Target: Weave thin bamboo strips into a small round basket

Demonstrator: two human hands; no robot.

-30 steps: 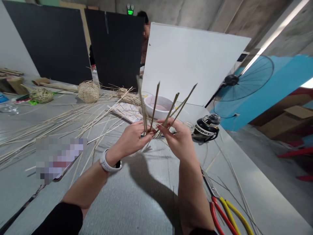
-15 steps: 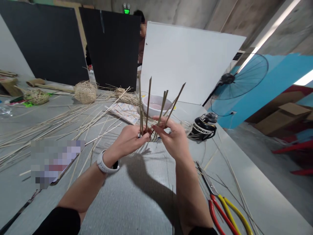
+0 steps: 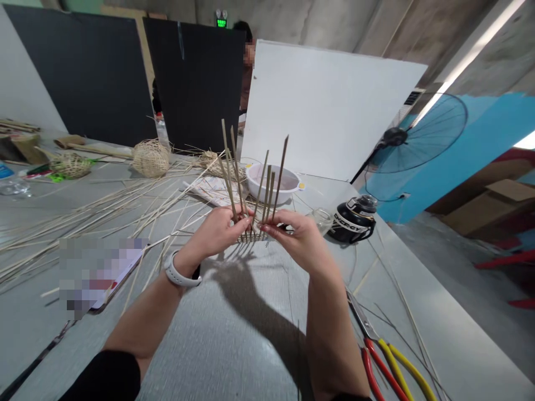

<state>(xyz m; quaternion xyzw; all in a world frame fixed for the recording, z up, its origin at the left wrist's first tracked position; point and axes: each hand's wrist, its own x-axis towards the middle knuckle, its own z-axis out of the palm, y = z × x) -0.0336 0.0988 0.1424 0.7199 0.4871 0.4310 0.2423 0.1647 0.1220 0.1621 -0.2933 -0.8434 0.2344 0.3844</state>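
Note:
A small woven basket (image 3: 251, 236) with upright bamboo strips (image 3: 267, 192) is held between my hands above the table. My left hand (image 3: 221, 229) grips its left side, thumb and fingers closed around the woven part near the strips' base. On the other side my right hand (image 3: 297, 234) pinches the weave at the foot of the right-hand strips. Several strips stick up, the left ones leaning left and the right ones nearly upright. The fingertips hide part of the weave.
Long loose bamboo strips (image 3: 104, 214) spread over the left of the table, near a phone (image 3: 119, 275). Behind my hands stands a white basin (image 3: 261, 192). To the right are a glass jar (image 3: 321, 221), a black bottle (image 3: 353, 220) and red-and-yellow-handled scissors (image 3: 374, 340). A woven ball (image 3: 150, 158) lies farther back.
The basket has turned in my hands, and its woven edge now shows below my fingers. The hands have spread slightly apart, and the strips lean differently.

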